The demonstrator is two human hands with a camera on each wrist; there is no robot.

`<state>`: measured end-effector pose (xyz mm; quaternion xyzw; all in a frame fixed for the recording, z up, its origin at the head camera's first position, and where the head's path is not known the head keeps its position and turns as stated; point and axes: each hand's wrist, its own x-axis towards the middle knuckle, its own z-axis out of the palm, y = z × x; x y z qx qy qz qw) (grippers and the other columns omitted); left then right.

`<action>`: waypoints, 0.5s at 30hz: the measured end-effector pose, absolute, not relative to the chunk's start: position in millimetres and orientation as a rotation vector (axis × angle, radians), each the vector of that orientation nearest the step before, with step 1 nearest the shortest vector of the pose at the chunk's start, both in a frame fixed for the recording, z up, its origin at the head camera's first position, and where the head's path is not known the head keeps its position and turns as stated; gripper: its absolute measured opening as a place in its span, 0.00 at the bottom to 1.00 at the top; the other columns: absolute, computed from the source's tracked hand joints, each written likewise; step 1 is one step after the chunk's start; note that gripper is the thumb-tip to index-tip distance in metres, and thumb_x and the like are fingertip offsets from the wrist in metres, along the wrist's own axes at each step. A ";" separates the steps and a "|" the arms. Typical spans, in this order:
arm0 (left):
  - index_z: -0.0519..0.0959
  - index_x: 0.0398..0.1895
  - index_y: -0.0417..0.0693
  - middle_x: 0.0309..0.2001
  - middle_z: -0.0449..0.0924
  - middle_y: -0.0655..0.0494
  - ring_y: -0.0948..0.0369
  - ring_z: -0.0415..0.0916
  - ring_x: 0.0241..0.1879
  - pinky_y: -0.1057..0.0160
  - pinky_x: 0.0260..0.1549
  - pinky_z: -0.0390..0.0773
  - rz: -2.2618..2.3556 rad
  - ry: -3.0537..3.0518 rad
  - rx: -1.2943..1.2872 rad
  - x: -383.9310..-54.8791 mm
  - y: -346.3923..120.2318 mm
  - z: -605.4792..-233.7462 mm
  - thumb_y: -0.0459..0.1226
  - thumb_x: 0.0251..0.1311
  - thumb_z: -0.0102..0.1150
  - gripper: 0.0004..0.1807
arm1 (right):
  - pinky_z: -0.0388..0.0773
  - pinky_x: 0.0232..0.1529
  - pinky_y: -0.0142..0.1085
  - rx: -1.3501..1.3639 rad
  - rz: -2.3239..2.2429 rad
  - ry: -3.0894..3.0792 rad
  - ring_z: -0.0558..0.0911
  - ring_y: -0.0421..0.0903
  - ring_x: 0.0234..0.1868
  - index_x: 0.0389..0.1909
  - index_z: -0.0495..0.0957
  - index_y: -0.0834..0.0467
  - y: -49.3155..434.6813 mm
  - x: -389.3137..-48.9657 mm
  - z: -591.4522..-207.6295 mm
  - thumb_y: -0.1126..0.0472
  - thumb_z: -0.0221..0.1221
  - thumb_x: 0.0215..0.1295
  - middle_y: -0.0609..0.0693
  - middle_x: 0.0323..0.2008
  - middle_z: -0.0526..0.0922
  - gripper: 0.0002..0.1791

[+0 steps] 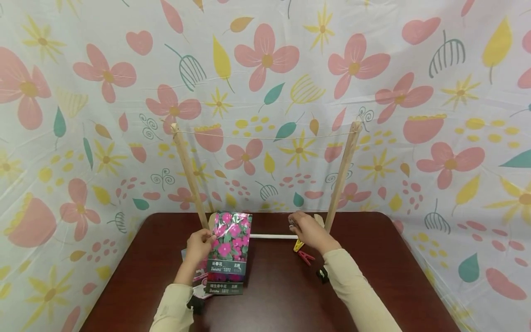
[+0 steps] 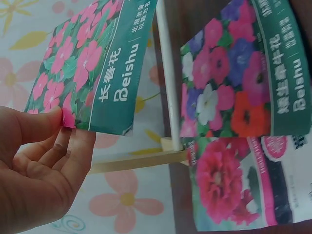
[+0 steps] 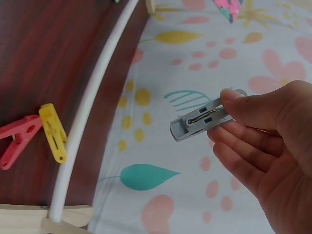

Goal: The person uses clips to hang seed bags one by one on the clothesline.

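Note:
My left hand (image 1: 197,249) pinches a seed packet (image 1: 229,237) with pink flowers by its edge, thumb on the front in the left wrist view. That packet is held up above the table. Below it lie a second Beishu packet (image 2: 229,73) with mixed-colour flowers and another packet (image 2: 219,180) with a ruffled pink flower. On the other side, my right hand (image 1: 309,231) pinches a grey clothespin (image 3: 201,118) between thumb and fingers, in the air. Near that hand, a yellow clothespin (image 3: 52,132) touches the white rod, and a red clothespin (image 3: 20,136) lies beside it.
Two wooden posts (image 1: 190,177) stand at the back of the dark table (image 1: 286,295). A thin string (image 1: 265,137) sags slightly between their tops. A white rod (image 1: 274,236) joins them low down. Behind hangs a flower-patterned cloth (image 1: 298,184).

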<state>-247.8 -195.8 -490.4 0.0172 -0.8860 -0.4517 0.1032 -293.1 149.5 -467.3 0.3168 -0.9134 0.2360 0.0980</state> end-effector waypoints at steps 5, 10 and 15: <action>0.79 0.36 0.35 0.33 0.83 0.41 0.60 0.71 0.22 0.62 0.24 0.71 -1.330 -2.620 0.065 -250.9 -199.3 -480.9 0.31 0.65 0.57 0.06 | 0.77 0.32 0.36 0.966 0.663 -2.663 0.76 0.43 0.33 0.43 0.75 0.64 147.3 -295.1 -458.6 0.67 0.62 0.63 0.52 0.35 0.77 0.09; 0.79 0.34 0.36 0.29 0.82 0.44 0.60 0.70 0.21 0.62 0.23 0.70 -1.344 -2.600 0.070 -252.9 -201.8 -471.5 0.31 0.65 0.57 0.05 | 0.79 0.31 0.37 0.936 0.603 -2.659 0.80 0.45 0.34 0.45 0.76 0.60 144.5 -293.6 -448.5 0.63 0.62 0.64 0.51 0.36 0.79 0.11; 0.79 0.38 0.35 0.32 0.83 0.42 0.60 0.70 0.22 0.63 0.24 0.71 -1.350 -2.595 0.067 -252.8 -203.0 -461.8 0.32 0.65 0.57 0.06 | 0.79 0.33 0.40 0.907 0.615 -2.679 0.80 0.45 0.36 0.47 0.76 0.60 140.5 -293.2 -438.1 0.63 0.61 0.65 0.50 0.38 0.79 0.12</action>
